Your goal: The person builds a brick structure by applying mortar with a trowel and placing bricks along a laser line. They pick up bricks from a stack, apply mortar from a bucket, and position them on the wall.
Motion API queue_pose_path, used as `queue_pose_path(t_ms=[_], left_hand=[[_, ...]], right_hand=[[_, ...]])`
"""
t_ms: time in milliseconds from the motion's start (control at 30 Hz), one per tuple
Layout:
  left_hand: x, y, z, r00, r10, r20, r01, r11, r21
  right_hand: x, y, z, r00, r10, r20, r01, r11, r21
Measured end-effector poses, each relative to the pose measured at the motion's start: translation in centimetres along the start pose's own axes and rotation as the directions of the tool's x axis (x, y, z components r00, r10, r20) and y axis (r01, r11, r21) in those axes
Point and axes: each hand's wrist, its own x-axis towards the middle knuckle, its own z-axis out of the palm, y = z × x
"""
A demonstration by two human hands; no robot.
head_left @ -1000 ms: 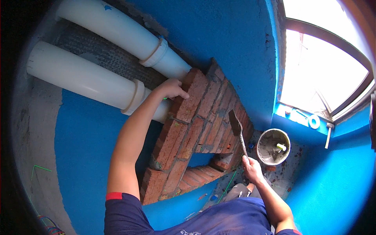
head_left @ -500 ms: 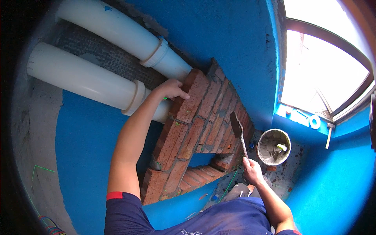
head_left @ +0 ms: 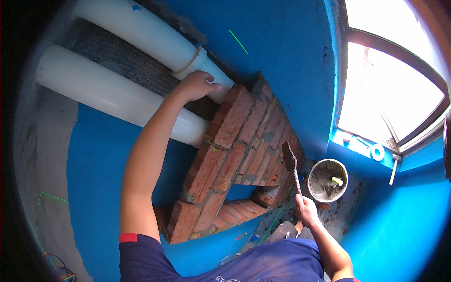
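Trowel in your right hand, left hand clear of the brickwork

Your left hand is loosely curled, thumb apart from the bent fingers, with nothing visible in its grasp. It is over the far white pipe, near that pipe's collar and just left of the end brick of the brickwork; you cannot tell from here whether it touches the pipe. The near white pipe runs alongside, and both pipes reach the brickwork's left side.

Your right hand is closed round the handle of the trowel, whose blade points away from you, in front of the brickwork's right part. The brickwork stands in the middle, between you and the far blue wall, with grey mortar in its joints and an opening toward its near side.

Just right of the trowel is a round bucket with grey mortar and a light-coloured handle in it. Farther right, a white ring and a hammer are at the ledge below the window.
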Motion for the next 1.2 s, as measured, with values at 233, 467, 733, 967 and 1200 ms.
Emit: queue_pose_path(t_ms=[233,467,733,967,1200], left_hand=[[0.2,-0.2,4.9,0.961,-0.159,0.225,0.137,0.984,0.111],[-0.7,2.4,7.8,0.904,-0.282,0.320,0.205,0.945,0.254],[-1.3,2.7,7.5,0.939,-0.216,0.268,0.160,0.963,0.215],[-1.1,2.5,7.7,0.931,-0.236,0.278,0.192,0.965,0.178],[-1.0,2.5,7.5,0.921,-0.268,0.284,0.210,0.953,0.218]], right_hand=[[-1.1,-2.3,-0.3,0.997,0.062,0.046,-0.065,0.996,0.057],[-0.3,0.3,-1.1,1.000,0.025,-0.008,-0.024,0.999,0.024],[-1.0,-0.3,-1.5,0.999,-0.030,-0.022,0.030,0.999,0.028],[-0.9,0.5,-1.5,1.000,0.028,0.003,-0.028,0.998,0.054],[-0.9,1.1,-1.3,0.999,0.037,-0.004,-0.037,0.999,0.028]])
